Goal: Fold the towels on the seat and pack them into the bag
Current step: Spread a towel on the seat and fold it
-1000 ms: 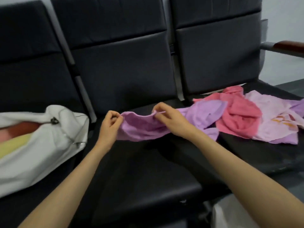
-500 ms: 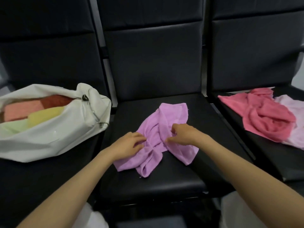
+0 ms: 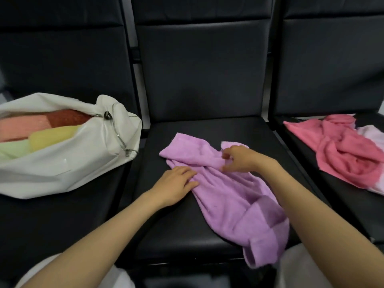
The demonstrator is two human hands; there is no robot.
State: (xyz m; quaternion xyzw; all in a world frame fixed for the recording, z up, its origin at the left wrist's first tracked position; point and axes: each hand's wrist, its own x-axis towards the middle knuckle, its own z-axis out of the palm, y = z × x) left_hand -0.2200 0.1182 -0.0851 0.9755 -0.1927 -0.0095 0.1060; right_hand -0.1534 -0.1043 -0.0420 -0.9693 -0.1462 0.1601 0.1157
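Towel point(image 3: 228, 196), purple, bunched on middle seat point(image 3: 166, 229), long axis far-left to near-right, near end over front edge. Left hand point(image 3: 176, 183) flat, fingers straight, on left edge; right hand point(image 3: 241, 159) curled over far ridge, grip unclear.

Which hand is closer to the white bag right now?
Left. The left hand lies on the purple towel just right of the bag; the right hand is farther right, holding a fold of the towel.

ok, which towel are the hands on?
The purple towel on the middle seat: left hand and right hand touch it. The pink towel lies untouched on the right seat.
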